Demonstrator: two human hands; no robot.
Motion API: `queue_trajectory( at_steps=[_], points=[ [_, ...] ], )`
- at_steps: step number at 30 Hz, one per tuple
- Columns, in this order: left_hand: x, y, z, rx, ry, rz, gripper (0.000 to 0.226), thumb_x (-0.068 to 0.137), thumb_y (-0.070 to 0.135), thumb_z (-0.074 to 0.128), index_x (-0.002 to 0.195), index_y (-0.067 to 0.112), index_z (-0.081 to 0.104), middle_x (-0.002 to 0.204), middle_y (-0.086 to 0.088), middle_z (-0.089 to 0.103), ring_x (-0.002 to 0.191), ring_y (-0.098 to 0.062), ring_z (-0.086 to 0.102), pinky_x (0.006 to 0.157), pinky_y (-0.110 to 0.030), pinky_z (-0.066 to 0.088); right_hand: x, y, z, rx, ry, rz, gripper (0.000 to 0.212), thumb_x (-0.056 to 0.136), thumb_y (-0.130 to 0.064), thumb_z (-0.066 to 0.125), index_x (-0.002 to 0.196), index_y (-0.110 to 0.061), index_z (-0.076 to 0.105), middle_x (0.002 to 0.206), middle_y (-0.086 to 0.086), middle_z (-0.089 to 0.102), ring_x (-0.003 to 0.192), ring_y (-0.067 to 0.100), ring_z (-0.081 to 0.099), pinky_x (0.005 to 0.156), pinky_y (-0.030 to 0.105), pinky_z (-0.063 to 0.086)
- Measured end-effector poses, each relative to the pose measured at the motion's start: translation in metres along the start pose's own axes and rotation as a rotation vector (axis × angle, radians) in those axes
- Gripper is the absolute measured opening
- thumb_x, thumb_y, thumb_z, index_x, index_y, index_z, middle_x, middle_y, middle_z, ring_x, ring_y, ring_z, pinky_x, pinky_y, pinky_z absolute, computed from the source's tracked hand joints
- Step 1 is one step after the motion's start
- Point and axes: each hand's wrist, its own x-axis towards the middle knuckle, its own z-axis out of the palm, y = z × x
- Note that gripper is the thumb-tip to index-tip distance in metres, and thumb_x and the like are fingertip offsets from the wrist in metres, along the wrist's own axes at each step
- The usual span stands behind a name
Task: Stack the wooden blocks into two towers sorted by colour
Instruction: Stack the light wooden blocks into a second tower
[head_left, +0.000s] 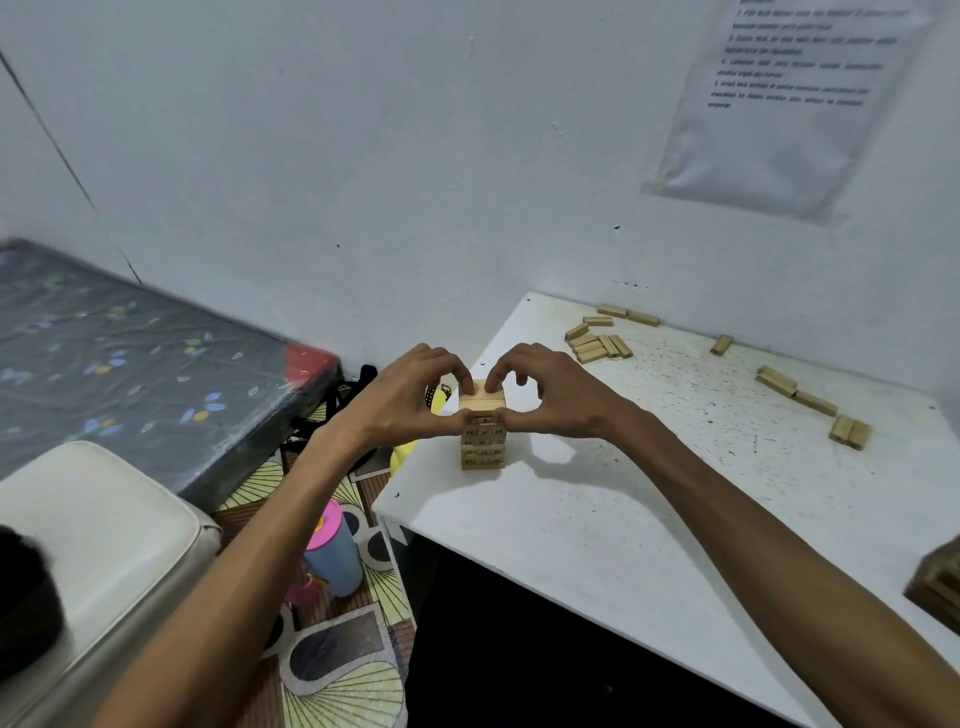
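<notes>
- Flowered grey bed (130, 353), far left.
- Cream cushion (98, 530), near left.
- Pink-lidded blue cup (333, 558) on the patterned floor (343, 680).
- Printed sheet (779, 109) on the far wall (415, 156).

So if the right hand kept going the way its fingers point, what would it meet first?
The tower: the right hand pinches its top layer, fingers aimed leftward. Just beyond are the fingers of the left hand, though depth is hard to judge.

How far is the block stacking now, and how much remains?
One tower stands several layers high. The left hand and right hand pinch its top layer. Many loose blocks lie scattered on the table, unstacked; a second tower is not clearly visible.
</notes>
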Motion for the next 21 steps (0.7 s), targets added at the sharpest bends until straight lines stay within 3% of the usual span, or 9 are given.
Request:
queue_trajectory(
  at_steps=[21],
  points=[
    [-0.0031,-0.0028,0.0061,-0.176,0.014,-0.083,0.042,0.072,0.056,0.07,0.107,0.034,0.067,0.103,0.013,0.064,0.096,-0.012,0.053,0.077,-0.032,0.045,-0.0039,0.0055,0.0054,0.117,0.023,0.024,0.036,0.083,-0.034,0.08,0.114,-0.032,0.063,0.117,-0.018,0.062,0.102,0.011,0.056,0.076,0.024,0.044]
  ],
)
